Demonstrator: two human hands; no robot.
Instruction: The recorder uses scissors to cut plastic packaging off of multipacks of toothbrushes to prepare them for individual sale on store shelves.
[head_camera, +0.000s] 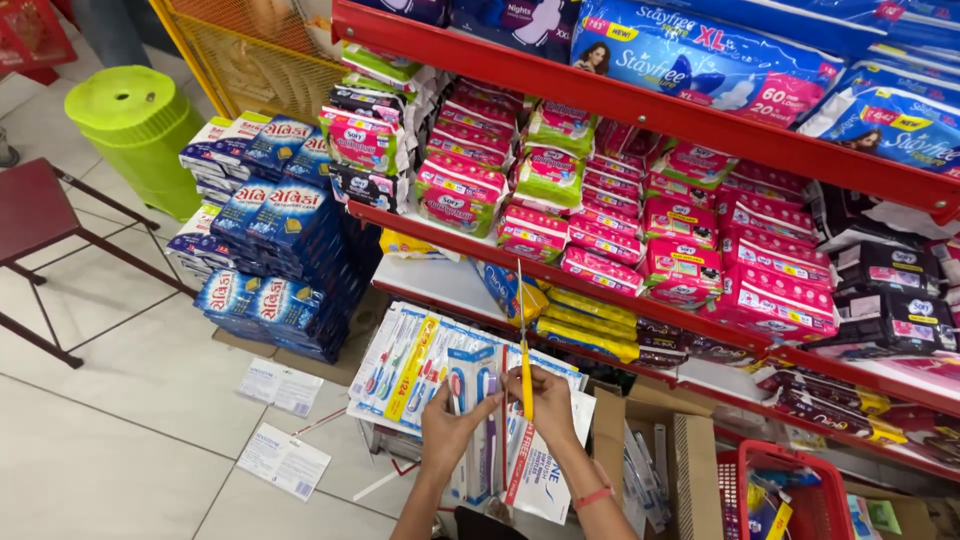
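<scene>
My left hand (447, 430) grips the edge of a strip of packed toothbrushes (480, 385) lying on a pile of similar blister packs (410, 355). My right hand (548, 405), with a pink band at the wrist, holds a yellow-handled cutter (526, 385) upright. Its thin blade (521, 310) points up in front of the shelf. Both hands sit close together above the packs, the cutter between them. A white flat pack (540, 480) lies just below my right hand.
Red shelves (640, 100) on the right carry several pink, green and black packets. Blue packets (275, 250) are stacked on the floor at left. A green bin (135, 120), dark red stool (30, 205), cardboard box (650, 430), red basket (800, 490) and paper slips (285, 460) surround me.
</scene>
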